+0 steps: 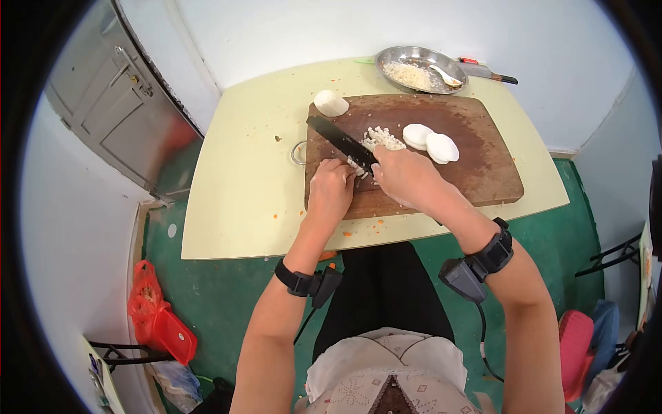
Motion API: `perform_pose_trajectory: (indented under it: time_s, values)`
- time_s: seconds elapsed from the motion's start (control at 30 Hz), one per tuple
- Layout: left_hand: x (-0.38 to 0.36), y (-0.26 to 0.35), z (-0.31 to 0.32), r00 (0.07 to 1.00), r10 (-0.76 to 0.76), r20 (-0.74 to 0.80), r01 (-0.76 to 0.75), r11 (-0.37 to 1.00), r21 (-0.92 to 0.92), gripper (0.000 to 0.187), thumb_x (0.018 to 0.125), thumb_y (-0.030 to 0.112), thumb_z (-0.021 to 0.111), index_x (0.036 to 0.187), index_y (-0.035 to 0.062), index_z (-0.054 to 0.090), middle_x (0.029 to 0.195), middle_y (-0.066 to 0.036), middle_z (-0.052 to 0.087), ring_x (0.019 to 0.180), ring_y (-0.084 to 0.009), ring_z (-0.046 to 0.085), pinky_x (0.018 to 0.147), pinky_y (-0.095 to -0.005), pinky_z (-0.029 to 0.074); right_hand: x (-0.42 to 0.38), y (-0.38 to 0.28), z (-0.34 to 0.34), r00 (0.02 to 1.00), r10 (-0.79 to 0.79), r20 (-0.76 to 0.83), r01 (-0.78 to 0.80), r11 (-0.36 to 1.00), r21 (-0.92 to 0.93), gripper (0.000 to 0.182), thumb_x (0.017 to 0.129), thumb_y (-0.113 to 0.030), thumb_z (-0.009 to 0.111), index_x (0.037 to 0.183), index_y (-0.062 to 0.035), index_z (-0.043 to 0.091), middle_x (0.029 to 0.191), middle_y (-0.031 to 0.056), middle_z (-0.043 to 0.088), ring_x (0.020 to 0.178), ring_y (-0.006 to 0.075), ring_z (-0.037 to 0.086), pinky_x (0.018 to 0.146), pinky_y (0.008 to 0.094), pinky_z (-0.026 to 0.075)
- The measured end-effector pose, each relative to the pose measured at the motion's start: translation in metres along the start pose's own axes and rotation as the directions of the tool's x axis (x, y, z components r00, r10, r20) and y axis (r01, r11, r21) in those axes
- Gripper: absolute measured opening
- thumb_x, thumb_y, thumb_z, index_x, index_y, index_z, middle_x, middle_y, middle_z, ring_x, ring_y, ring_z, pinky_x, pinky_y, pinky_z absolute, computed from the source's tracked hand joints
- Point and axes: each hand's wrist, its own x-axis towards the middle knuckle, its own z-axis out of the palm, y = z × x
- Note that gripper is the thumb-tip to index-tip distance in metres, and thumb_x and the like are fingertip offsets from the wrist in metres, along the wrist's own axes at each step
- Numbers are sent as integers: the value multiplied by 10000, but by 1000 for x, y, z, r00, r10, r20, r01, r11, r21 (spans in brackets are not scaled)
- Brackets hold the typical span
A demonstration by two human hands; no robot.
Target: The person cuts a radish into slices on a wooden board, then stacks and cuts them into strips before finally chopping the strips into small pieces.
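Note:
My right hand [405, 176] is wrapped around the handle of a dark-bladed kitchen knife [341, 142], whose blade slants up to the left over the wooden cutting board [476, 183]. Close beside the blade, my left hand [331, 188] has its fingers curled down on some white vegetable strips [358, 168], partly hidden by the fingers and the knife. A small heap of diced white vegetable [383, 138] lies just beyond the blade. Round white slices [442, 148] rest to its right. A peeled white vegetable chunk [331, 103] sits at the board's far left corner.
At the back of the pale yellow table [241, 186] is a metal plate [393, 55] with chopped white bits and a white spoon [446, 76]. Another knife [486, 71] lies beside it. Orange scraps dot the table's front. A red bag [145, 297] is on the floor at left.

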Motion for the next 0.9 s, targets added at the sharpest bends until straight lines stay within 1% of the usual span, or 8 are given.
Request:
perform_pose_trajectory:
  time_s: [0.27, 0.33, 0.43, 0.53, 0.63, 0.77, 0.8, 0.9]
  values:
    - [1, 3, -4, 1000, 28, 11, -28, 1000, -2, 67, 683, -43, 631, 741, -9, 625, 743, -125, 567, 757, -306, 549, 676, -387, 474, 4, 0, 18, 999, -50, -9, 50, 999, 1, 149, 837, -91, 452, 881, 26, 534, 758, 238, 629, 759, 387, 634, 674, 460, 499]
    - [-2, 2, -3, 1000, 7, 28, -8, 1000, 21, 62, 688, -44, 625, 742, -14, 627, 769, -129, 581, 771, -307, 558, 684, -385, 476, 11, -9, 14, 999, -44, 14, 44, 999, 11, 145, 833, -88, 452, 874, 23, 537, 761, 233, 631, 758, 388, 634, 673, 456, 499]
    - [-1, 3, -4, 999, 6, 31, -6, 1000, -2, 65, 699, -42, 622, 757, -19, 639, 804, -130, 605, 793, -306, 572, 701, -377, 482, 26, -8, 23, 998, -52, -36, 53, 999, 12, 161, 839, -100, 457, 893, 19, 551, 783, 227, 636, 760, 385, 634, 692, 454, 497]
    - [-3, -1, -3, 1000, 11, -4, -12, 999, -37, 80, 707, -33, 631, 782, -16, 655, 827, -125, 624, 812, -299, 586, 718, -366, 488, 32, -1, 5, 978, 144, 148, -168, 972, 164, 189, 848, -134, 472, 925, 14, 563, 804, 218, 640, 769, 381, 633, 717, 456, 495]
    - [-4, 0, -4, 999, -26, -27, 24, 997, -67, 97, 709, -23, 644, 802, -6, 667, 820, -119, 629, 812, -293, 590, 721, -359, 490, 18, 9, 2, 998, 62, 13, -63, 994, 94, 219, 856, -170, 488, 946, 13, 567, 801, 218, 639, 756, 383, 631, 745, 458, 491]
    - [-3, 1, -3, 998, -60, 5, 61, 998, -31, 91, 697, -20, 655, 784, 3, 663, 803, -116, 619, 795, -290, 581, 703, -358, 482, 1, 2, 4, 999, -18, -43, 19, 1000, 4, 193, 855, -163, 487, 895, 8, 566, 743, 222, 631, 718, 378, 634, 669, 458, 508]
    - [-3, 1, -3, 999, -45, -5, 45, 998, -31, 83, 694, -24, 653, 773, 2, 657, 798, -117, 614, 788, -291, 575, 698, -360, 478, 0, 4, 8, 998, -39, -41, 39, 999, -14, 207, 881, -198, 498, 886, 7, 525, 711, 219, 613, 703, 398, 609, 633, 483, 478]
    - [-3, 4, -4, 999, -20, -25, 19, 999, -28, 67, 688, -35, 647, 745, -2, 641, 786, -119, 600, 770, -293, 558, 687, -366, 470, -5, -2, 7, 1000, -24, 3, 24, 999, -41, 156, 836, -91, 448, 865, 26, 548, 721, 230, 625, 713, 383, 634, 640, 452, 510]
